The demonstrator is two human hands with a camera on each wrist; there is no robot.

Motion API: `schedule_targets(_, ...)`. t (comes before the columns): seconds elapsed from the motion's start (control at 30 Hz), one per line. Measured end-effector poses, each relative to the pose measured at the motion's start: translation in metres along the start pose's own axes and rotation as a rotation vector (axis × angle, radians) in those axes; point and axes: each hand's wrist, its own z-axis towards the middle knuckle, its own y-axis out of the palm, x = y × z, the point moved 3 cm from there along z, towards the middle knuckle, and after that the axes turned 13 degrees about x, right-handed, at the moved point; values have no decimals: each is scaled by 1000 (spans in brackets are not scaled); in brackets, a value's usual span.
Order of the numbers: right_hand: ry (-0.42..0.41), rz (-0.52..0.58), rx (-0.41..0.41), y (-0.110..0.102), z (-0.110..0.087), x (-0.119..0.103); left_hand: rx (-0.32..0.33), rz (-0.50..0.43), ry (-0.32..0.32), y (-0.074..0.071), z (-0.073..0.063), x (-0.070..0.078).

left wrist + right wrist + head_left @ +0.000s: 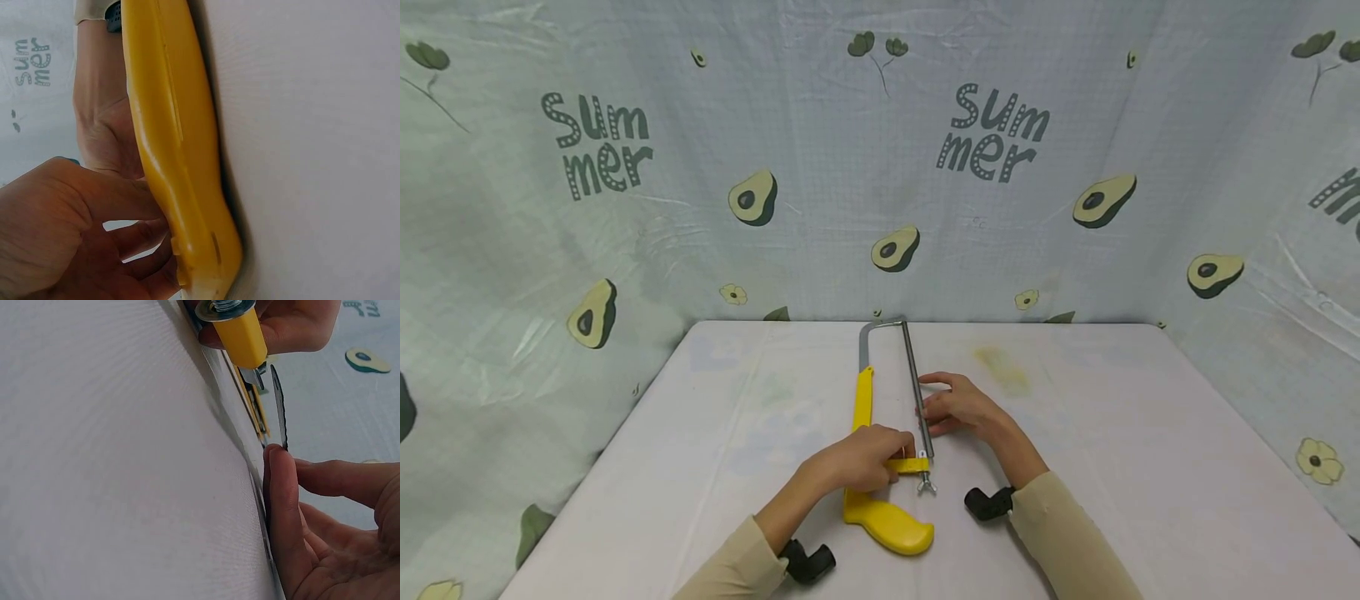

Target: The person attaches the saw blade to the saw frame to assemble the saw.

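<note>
A hacksaw [865,400] with a yellow handle [898,531] and a grey front bow lies on the white table, its bow pointing away from me. My left hand [863,458] grips the yellow frame near the lower crosspiece [910,465], where a wing nut [927,485] sticks out. On the other side, my right hand [958,406] pinches the thin saw blade [913,358] between thumb and fingers. In the right wrist view, the blade's near end [279,400] stands apart from the metal holder [252,377] on the crosspiece. The left wrist view shows mostly the yellow handle, which hides some left fingertips.
A pale sheet [827,208] printed with avocados and lettering hangs behind and beside the table [1060,400]. Black wrist mounts [808,562] sit at both sleeves, close to the tabletop. A yellowish stain [1002,371] marks the cloth at the far right.
</note>
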Motion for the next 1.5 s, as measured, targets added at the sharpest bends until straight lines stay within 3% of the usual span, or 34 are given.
schedule_targets(0.7,-14,12,-33,1,-7,-7,6,1,2,-1,0,0)
schedule_targets(1.5,-22,28,-21,5,-4,-1,4,26,0,2,0,0)
